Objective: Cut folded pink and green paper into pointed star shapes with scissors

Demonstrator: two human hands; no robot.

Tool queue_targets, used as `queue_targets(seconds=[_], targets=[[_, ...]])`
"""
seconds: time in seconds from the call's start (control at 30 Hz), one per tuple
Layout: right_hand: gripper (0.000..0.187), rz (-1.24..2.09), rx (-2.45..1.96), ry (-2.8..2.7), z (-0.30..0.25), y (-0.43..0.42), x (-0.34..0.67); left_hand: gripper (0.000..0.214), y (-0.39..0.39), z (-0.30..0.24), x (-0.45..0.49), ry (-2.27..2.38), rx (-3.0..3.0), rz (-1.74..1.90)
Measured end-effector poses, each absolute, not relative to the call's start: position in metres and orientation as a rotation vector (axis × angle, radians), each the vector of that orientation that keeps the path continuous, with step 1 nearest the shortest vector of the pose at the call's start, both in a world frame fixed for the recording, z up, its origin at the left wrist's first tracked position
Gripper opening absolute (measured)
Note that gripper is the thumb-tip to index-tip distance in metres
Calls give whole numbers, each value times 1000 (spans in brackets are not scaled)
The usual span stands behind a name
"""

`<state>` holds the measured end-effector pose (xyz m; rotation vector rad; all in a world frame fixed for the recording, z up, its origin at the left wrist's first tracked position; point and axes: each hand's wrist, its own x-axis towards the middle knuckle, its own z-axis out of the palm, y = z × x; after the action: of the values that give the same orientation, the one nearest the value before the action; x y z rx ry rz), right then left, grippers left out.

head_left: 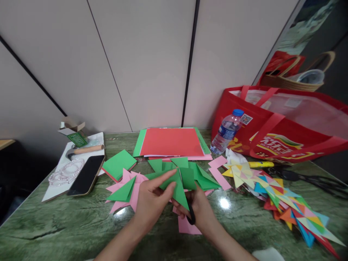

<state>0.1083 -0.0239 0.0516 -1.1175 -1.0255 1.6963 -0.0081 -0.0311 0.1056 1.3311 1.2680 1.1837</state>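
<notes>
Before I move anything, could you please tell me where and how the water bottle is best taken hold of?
Probably around the middle of the water bottle, at its blue label, coming from the front left. The body looks round there, and that side faces the low, flat paper stack, while the red bag stands close behind on the right.

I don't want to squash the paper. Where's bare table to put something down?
Front left, the marbled table is bare between the smartphone and left forearm. Another patch lies between the right forearm and multicoloured paper chain. Green and pink papers crowd the left hand and right hand; a water bottle and shopping bag fill the back right.
</notes>
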Motion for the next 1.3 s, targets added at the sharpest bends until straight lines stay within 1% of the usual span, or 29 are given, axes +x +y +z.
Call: queue_targets(seconds=[0.03,0.1,0.2,0.37,0.57,0.63,0.7,0.8,0.87,0.97,1.07,1.17,1.3], targets=[[71,1762,-1115,-957,51,-24,108,30,-31,105,-8,1264,1326,1186],[69,1832,-1101,-870,51,-25,108,30,-32,105,-8,1266,1323,1186],[61,1755,-1070,-898,50,-28,108,30,-33,106,-6,1255,1319,1161],[60,1735,-1099,-769,41,-23,107,31,-33,107,-4,1229,1337,1142],[50,1802,-1112,-670,43,-21,110,30,-31,104,-6,1264,1395,1118],[46,1718,-1102,-747,46,-24,111,30,-29,106,-10,1280,1462,1093],[46,1564,-1088,-864,48,-26,113,32,-25,110,-20,1300,1537,1052],[42,1352,-1080,-926,48,-25,119,50,-18,122,-44,1318,1651,958],[37,1233,-1080,-911,48,-22,123,61,-15,131,-64,1342,1749,829],[33,1077,-1083,-928,45,-15,131,59,-12,140,-90,1365,1864,579],[33,947,-1136,-999,36,-7,137,57,-10,141,-106,1376,1874,380],[34,861,-1155,-1058,24,1,142,59,-7,133,-115,1372,1869,360],[29,823,-1200,-1175,15,5,147,58,0,121,-122,1410,1942,291]])
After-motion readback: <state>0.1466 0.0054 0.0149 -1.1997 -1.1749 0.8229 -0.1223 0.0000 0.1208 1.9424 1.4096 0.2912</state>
